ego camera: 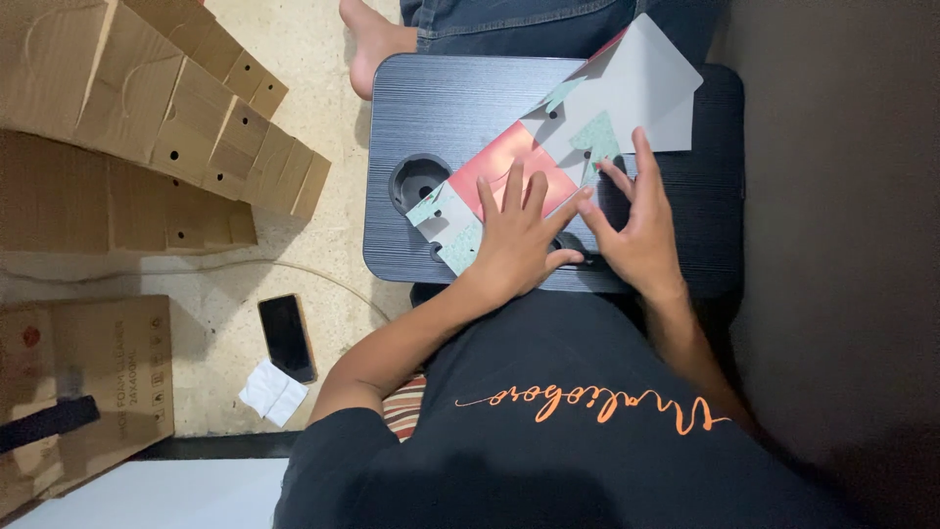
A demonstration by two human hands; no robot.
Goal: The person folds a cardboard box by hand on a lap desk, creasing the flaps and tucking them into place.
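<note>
Head view, looking straight down at a small black lap table [470, 98] with a grooved top.

Containers: round cup recess [419, 182] sunk in the table's left end, nothing visible in it. Stack of flattened cardboard boxes [166, 108] on the floor to the left, their flaps punched with small holes. One more carton [88, 377] at lower left, a black strap [49, 423] across it; contents not visible.

Hands: a flat card blank [548, 157] lies diagonally across the table. It is red in the middle, with pale green patterned flaps at the lower left end and a plain grey panel at the upper right that runs past the table's far edge. Left hand [517, 240] is open, palm down, fingers spread, pressing on the red part. Right hand [641, 230] is also open; its fingertips rest on the green flap near the middle of the blank and its thumb reaches toward the left hand. Neither hand is closed around anything. The two hands nearly touch at the thumbs.

Surface and room: the table stands over the person's lap, black shirt below it. Floor is pale speckled stone. A dark phone [286, 336] lies face up on the floor left of the left arm, with a folded white cloth [273, 392] just beside its lower end. A thin cable [323, 279] curves along the floor above the phone. At the far side of the table another person sits, with a bare foot [377, 39] and jeans [509, 24] showing. White surface [147, 495] at the bottom left corner. Right side of the view is dark.
</note>
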